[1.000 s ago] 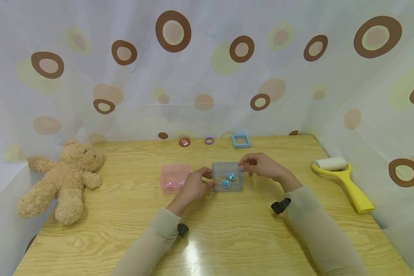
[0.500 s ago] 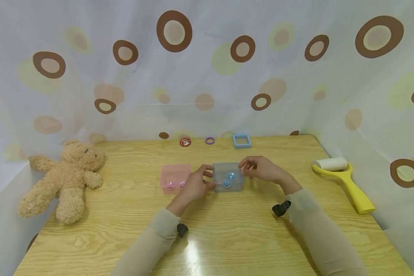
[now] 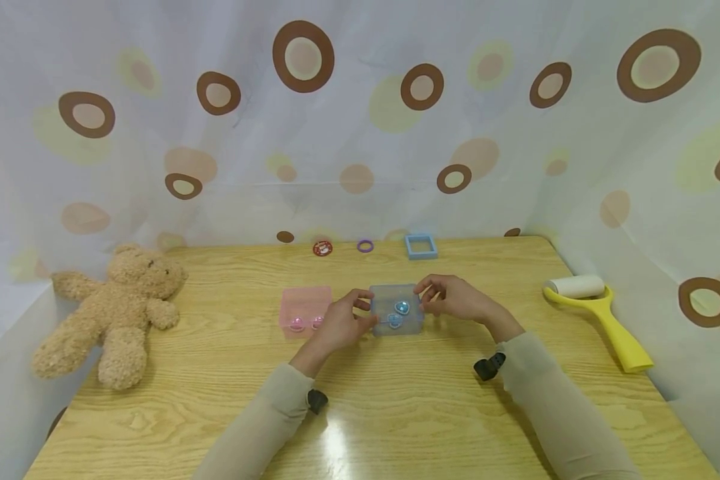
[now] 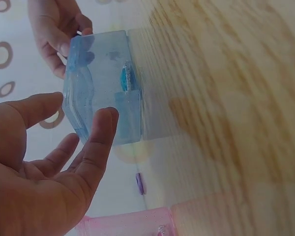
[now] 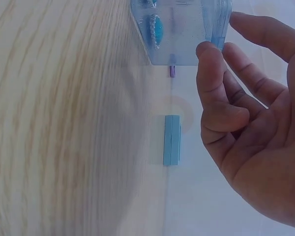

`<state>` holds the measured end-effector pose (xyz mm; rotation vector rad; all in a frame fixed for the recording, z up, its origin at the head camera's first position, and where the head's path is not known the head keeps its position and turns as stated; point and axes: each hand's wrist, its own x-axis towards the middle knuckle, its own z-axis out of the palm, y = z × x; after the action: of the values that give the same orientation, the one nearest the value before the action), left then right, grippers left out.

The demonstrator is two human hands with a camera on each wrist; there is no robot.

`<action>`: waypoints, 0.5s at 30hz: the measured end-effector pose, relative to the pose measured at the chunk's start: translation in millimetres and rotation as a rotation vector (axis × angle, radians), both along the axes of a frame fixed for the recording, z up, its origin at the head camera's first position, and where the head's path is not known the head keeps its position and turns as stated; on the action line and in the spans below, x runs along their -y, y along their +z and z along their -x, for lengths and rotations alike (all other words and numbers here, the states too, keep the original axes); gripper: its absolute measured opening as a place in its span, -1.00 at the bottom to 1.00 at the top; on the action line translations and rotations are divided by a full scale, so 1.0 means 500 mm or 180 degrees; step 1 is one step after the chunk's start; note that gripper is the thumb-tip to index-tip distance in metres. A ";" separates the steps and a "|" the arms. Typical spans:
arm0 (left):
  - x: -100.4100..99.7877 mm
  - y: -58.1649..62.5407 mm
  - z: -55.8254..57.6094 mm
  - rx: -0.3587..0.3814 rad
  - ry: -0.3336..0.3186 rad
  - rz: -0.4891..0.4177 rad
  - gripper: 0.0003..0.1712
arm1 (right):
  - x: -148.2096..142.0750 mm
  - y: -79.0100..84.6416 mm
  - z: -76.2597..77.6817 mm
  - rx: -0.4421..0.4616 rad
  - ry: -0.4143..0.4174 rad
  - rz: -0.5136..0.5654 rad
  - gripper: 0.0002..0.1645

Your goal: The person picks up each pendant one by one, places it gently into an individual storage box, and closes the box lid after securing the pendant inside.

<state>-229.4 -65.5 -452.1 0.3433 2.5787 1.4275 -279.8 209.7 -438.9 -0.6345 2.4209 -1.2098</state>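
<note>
A translucent blue box [image 3: 390,293] sits on the wooden table with its lid down. Inside show two shiny blue gem pieces [image 3: 402,307] with sparkly rims. My left hand [image 3: 341,321] holds the box's left end with the thumb and fingertips, spread about the corner in the left wrist view. At the opposite end my right hand [image 3: 456,297] grips the upper edge; in the right wrist view its fingertips meet the lid's rim and the side. Left of my left hand stands a translucent pink box [image 3: 306,293] with two pink gem pieces [image 3: 297,324], partly behind that hand.
Along the back edge lie a red round badge [image 3: 322,249], a purple ring [image 3: 365,246] and a light blue square frame [image 3: 421,257]. A teddy bear [image 3: 120,303] lies at the left. At the right lies a yellow lint roller [image 3: 621,340] with a white roll.
The blue box's lid has come down over the gem pieces. Both hands have stayed at the box's two ends, the right one shifting slightly lower.
</note>
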 end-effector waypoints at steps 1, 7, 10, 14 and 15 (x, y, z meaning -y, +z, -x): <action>0.000 0.001 0.000 0.0016 0.0011 -0.0009 -0.43 | 0.001 0.000 0.000 -0.0007 0.0003 0.0004 -0.61; 0.000 0.001 0.003 0.0074 0.0025 -0.0042 -0.44 | 0.003 0.002 -0.002 -0.0035 -0.0040 -0.0015 -0.61; 0.000 0.000 0.004 0.0082 0.0029 -0.0046 -0.44 | 0.004 -0.001 -0.003 -0.0043 -0.0039 0.0002 -0.61; 0.000 -0.002 0.004 0.0065 0.0021 -0.0049 -0.44 | 0.005 -0.001 -0.004 -0.0072 -0.0044 -0.0009 -0.60; 0.000 -0.002 0.004 0.0058 0.0018 -0.0053 -0.44 | 0.005 -0.001 -0.004 -0.0082 -0.0048 -0.0021 -0.60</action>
<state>-231.6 -65.5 -453.2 0.3242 2.5569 1.4479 -277.7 207.4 -439.3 -0.6347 2.4542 -1.2064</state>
